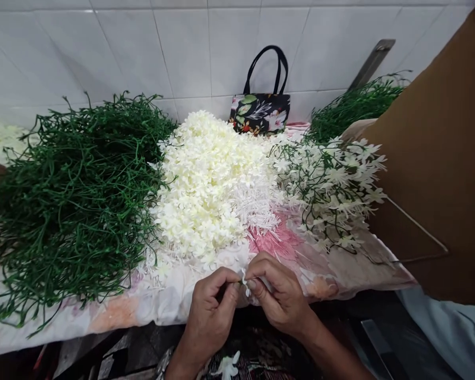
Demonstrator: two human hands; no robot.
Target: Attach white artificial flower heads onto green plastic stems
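My left hand [211, 311] and my right hand [279, 293] meet at the table's front edge, fingertips pinched together on a small white flower piece [244, 279]. Just beyond them lies a big heap of loose cream-white artificial flowers [209, 179] with white plastic stamens [257, 206] at its right side. A large pile of bare green plastic stems [71, 195] fills the left. On the right lie assembled green stems with white flowers [332, 184].
A floral cloth [158, 306] covers the table. A black flowered handbag [261, 111] stands against the white tiled wall. More green stems [352, 105] lie at the back right. A brown cardboard box [439, 158] stands at right. One white flower [229, 365] rests on my lap.
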